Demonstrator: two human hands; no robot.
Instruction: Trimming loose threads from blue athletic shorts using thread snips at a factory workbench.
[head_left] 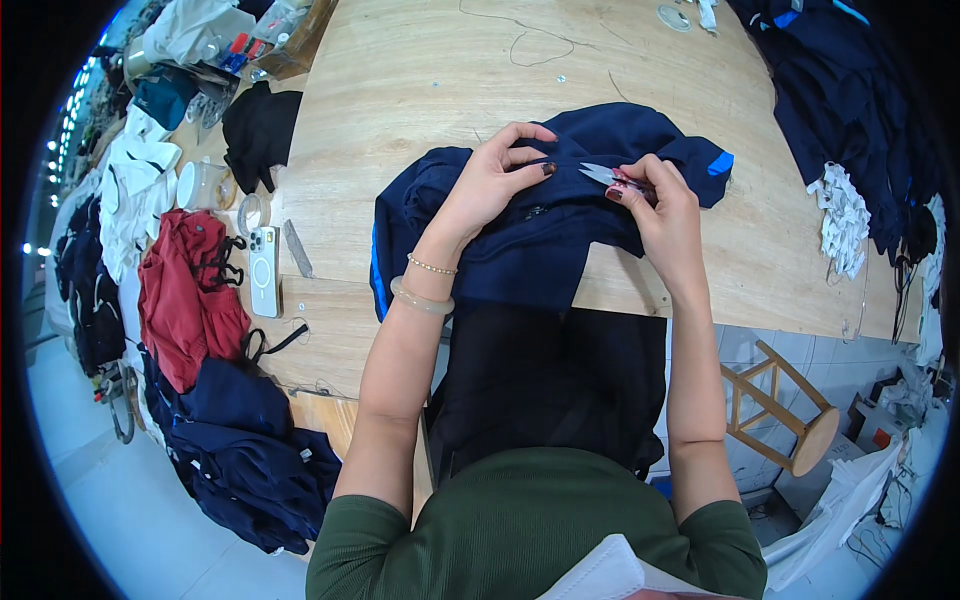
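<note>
A navy blue garment (625, 135) with bright blue trim lies bunched on the wooden table in front of me, part of it hanging over the near edge. My left hand (497, 178) rests on its left part, with thumb and fingers pinching a fold of the cloth. In my right hand (662, 205) is a small pair of thread snips (598, 174), its blades pointing left along the fold. The blade tips are close to the cloth; whether they touch it I cannot tell. The handles are mostly hidden by my fingers.
On the left lie a white phone (264, 272), a roll of clear tape (252, 214), a red garment (190, 290) and a black cloth (262, 130). Dark garments (830, 110) and a white bundle (842, 220) hang at the right edge. A wooden stool (815, 440) stands below right.
</note>
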